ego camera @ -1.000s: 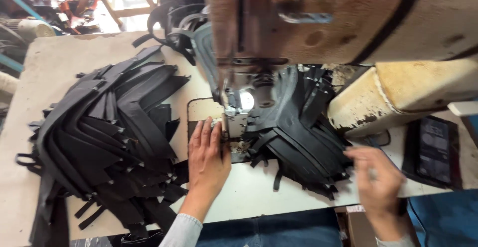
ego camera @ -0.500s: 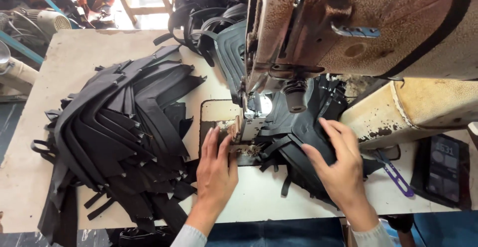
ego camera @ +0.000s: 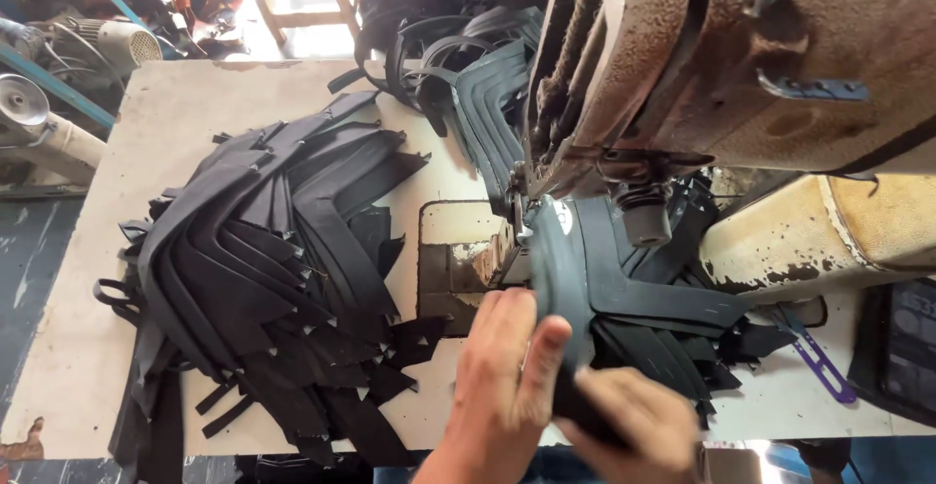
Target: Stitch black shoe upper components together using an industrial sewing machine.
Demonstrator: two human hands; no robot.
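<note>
Both hands sit low centre in the frame, close together, in front of the sewing machine (ego camera: 741, 65). Left hand (ego camera: 507, 367) comes up from the bottom edge w/ palm down, fingers mostly straight and pressed together, thumb out to the right; fingertips lie on the near end of a dark strap piece (ego camera: 570, 279) and the thumb hooks over its edge, so it's a loose hold rather than a fist. Right hand (ego camera: 629, 425) is just beside it, touching or nearly so (a bit blurred), fingers curled round the lower end of the same piece, gripping it from the right.

The strap piece is dark grey-black, long & curved, flat w/ a faint stitch line along the edge. It runs from the hands up to the needle area under the machine head, lying on top of more pieces of the same kind (ego camera: 673, 318) fanned out to the right.

Left on the pale table (ego camera: 97, 367): a big fanned pile of black V-shaped pieces (ego camera: 263, 279). Behind the machine, another stack of curved pieces (ego camera: 468, 75). A purple flat tool (ego camera: 819, 367) lies at right, near a dark rectangular tray (ego camera: 902, 348) at the frame edge. No legible labels or signs.
</note>
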